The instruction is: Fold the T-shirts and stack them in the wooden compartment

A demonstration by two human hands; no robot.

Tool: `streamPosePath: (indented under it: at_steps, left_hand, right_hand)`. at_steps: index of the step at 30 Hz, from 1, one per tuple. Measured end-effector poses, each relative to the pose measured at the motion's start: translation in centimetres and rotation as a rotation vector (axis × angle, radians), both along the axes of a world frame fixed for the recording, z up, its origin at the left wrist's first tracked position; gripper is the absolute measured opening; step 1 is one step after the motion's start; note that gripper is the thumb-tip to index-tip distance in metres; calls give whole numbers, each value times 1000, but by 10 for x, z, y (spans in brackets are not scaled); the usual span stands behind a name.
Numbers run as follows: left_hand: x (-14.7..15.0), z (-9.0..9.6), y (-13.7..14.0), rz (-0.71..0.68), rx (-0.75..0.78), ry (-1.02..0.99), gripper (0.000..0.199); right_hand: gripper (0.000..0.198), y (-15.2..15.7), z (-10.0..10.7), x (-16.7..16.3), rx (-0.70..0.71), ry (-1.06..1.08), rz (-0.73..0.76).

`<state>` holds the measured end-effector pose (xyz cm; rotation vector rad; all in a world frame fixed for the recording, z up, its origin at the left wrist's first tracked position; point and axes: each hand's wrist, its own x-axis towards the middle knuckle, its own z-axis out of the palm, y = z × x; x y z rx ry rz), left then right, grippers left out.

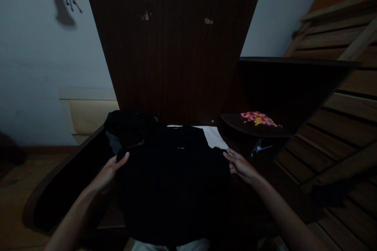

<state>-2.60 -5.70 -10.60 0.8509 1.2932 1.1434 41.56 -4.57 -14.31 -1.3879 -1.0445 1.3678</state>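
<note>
A black shirt hangs spread between my two hands, its lower edge near my lap. A small pale mark shows at the middle of its upper part. My left hand pinches the shirt's upper left edge, thumb on top. On the other side, my right hand grips the upper right edge between thumb and fingers. Behind the shirt lies more dark cloth, its folds hard to make out in the dim light. A white sheet or cloth shows partly from under it.
A dark clothes pile lies at the back left of the dark wooden desk. On a low shelf at right sit several pink and yellow small pieces. A tall dark panel rises behind; a slatted wooden frame stands right.
</note>
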Motion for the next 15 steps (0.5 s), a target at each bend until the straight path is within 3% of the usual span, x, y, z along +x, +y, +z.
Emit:
streamPosePath:
  at_steps: [2, 5, 11, 15]
  left_hand:
    - [6, 1, 6, 32, 9, -21, 49]
    - [15, 3, 19, -25, 38, -45, 58]
    - [22, -4, 47, -121, 95, 12, 78]
    - [13, -13, 50, -196, 102, 52, 68]
  right_hand:
    - [35, 11, 5, -2, 80, 27, -60]
    - [32, 34, 11, -3, 167, 18, -132]
    - [14, 75, 4, -9, 69, 63, -268]
    - [16, 78, -10, -10, 20, 97, -203]
